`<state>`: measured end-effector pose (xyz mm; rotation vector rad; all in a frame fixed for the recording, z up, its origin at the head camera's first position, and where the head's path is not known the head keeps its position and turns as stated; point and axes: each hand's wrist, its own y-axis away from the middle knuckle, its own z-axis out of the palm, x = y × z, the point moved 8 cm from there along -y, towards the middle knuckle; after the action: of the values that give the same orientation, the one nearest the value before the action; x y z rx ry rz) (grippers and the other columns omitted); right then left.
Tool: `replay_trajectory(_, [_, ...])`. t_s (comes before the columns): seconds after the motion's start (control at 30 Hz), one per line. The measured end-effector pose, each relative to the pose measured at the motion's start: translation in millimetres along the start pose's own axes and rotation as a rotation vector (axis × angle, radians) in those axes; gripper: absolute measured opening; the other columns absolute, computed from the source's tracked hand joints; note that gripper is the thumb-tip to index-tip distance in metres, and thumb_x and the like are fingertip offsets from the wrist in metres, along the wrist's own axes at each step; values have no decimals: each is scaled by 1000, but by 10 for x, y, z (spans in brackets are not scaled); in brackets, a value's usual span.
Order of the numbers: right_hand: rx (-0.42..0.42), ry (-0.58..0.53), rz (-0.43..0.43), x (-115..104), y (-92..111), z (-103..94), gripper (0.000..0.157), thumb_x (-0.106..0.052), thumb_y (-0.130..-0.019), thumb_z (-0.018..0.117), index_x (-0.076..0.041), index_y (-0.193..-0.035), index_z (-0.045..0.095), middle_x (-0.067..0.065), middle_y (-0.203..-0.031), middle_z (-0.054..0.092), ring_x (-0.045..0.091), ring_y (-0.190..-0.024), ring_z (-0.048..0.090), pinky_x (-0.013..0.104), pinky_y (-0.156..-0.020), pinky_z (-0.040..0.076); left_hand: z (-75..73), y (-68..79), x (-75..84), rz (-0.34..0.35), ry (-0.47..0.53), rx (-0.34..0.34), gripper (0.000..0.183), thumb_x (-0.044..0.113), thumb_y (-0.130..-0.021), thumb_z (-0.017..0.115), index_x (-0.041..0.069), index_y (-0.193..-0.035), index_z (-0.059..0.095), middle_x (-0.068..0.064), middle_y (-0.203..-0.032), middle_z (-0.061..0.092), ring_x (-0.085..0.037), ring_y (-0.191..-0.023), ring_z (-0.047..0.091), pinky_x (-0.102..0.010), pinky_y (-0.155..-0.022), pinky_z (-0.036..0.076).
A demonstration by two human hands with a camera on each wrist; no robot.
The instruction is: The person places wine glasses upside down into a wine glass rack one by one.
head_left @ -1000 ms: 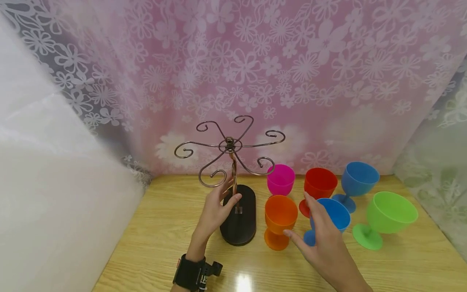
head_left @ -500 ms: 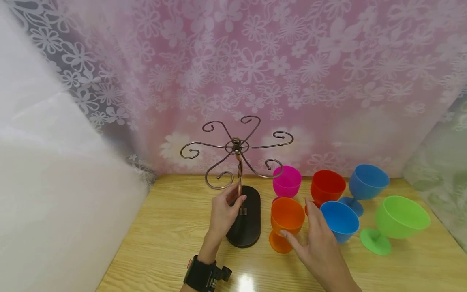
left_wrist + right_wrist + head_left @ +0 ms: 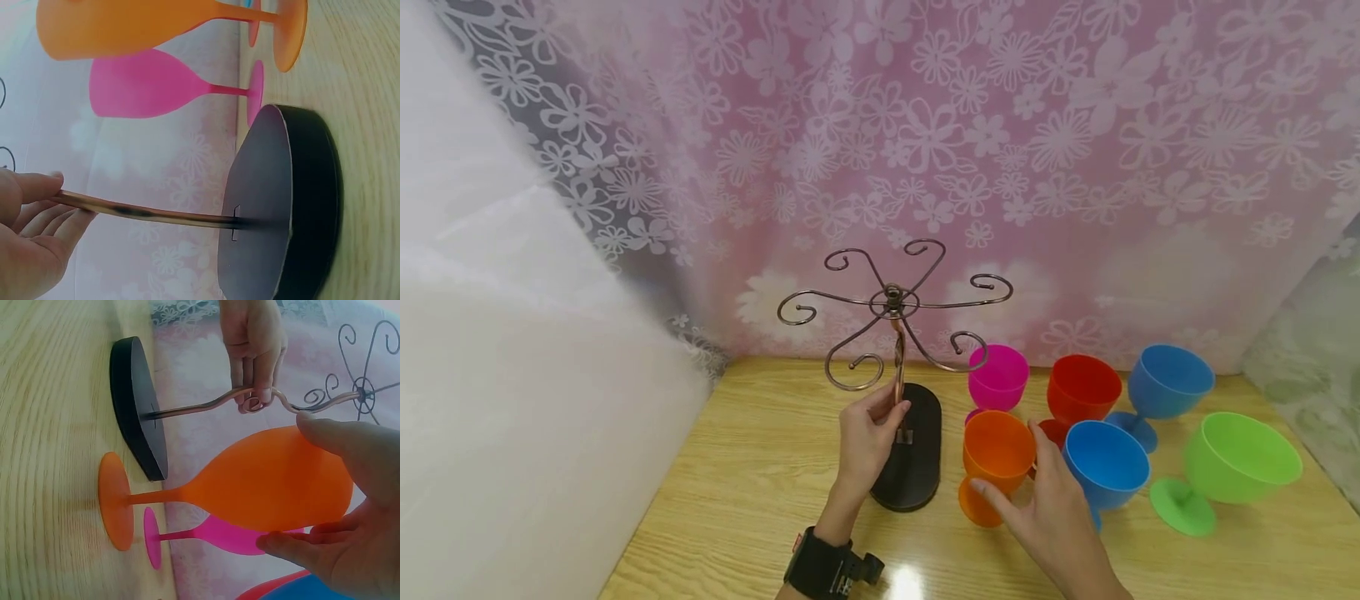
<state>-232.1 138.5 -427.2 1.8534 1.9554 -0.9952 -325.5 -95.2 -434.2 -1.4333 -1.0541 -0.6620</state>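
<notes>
A wine glass rack with curled wire arms, a twisted copper-coloured stem and a black oval base stands upright on the wooden table. My left hand pinches its stem between thumb and fingers, below the wire arms. To the right, my right hand holds the bowl of an orange goblet, thumb on one side and fingers on the other. The goblet stands upright, its round foot on the tabletop. Behind it is a pink goblet.
Right of my right hand stand a blue goblet and a green goblet. Farther back are a red goblet and another blue goblet. A pink floral curtain hangs behind the table.
My right hand has moved left and its thumb and fingers have come round the orange goblet's bowl. The left hand has kept its pinch on the rack's stem. The head view has shifted slightly.
</notes>
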Motion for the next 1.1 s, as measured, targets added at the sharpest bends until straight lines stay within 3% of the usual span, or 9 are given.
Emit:
replay_trajectory(0.17, [2, -42, 3, 43, -2, 33, 96, -39, -79, 90, 1, -148, 37, 23, -136, 55, 43, -119, 60, 55, -88, 57, -61, 14, 176, 28, 3, 5, 29, -12, -90, 71, -17, -118, 68, -30, -106, 72, -42, -93, 73, -39, -77, 61])
replay_trajectory(0.33, [5, -90, -10, 65, -2, 28, 94, -31, -75, 94, 0, -146, 41, 20, -134, 58, 42, -119, 61, 56, -89, 57, -110, 31, 320, 34, 38, -5, 28, -11, -91, 71, -17, -118, 68, -31, -106, 71, -42, -93, 73, -37, -78, 61])
replay_trajectory(0.43, [-18, -112, -5, 73, -2, 34, 93, -29, -75, 94, -1, -146, 41, 20, -135, 58, 42, -120, 60, 57, -90, 56, -112, 18, 277, 31, 49, -1, 28, -12, -91, 70, -16, -118, 68, -31, -106, 71, -43, -93, 73, -36, -78, 61])
replay_trajectory(0.67, [-10, -131, -53, 35, -9, 10, 95, -22, -71, 96, -2, -145, 42, 18, -135, 57, 41, -120, 60, 58, -87, 57, -103, -91, -32, 39, 74, 21, 28, -12, -91, 70, -13, -119, 70, -27, -106, 73, -44, -92, 73, -35, -76, 62])
replay_trajectory(0.87, [38, -197, -96, -31, 17, -126, 94, -18, -67, 98, -5, -143, 45, 14, -133, 61, 39, -116, 64, 55, -83, 59, -101, -87, -81, 78, 94, 17, 29, -7, -92, 72, -6, -120, 72, -21, -107, 75, -38, -93, 74, -33, -75, 62])
replay_trajectory(0.97, [59, -232, -111, -78, 28, -212, 94, -19, -68, 99, -5, -144, 46, 12, -133, 62, 36, -116, 65, 51, -85, 59, -113, -98, -58, 81, 45, -23, 30, -4, -93, 71, -5, -123, 71, -19, -109, 75, -33, -95, 75, -32, -76, 61])
replay_trajectory(1.1, [85, -274, -123, -127, 47, -333, 93, -19, -69, 98, -6, -145, 47, 6, -132, 62, 25, -115, 65, 27, -89, 56, -218, -97, 66, 40, -139, -122, 29, 0, -95, 72, -3, -124, 72, -16, -111, 75, -29, -98, 75, -33, -80, 61])
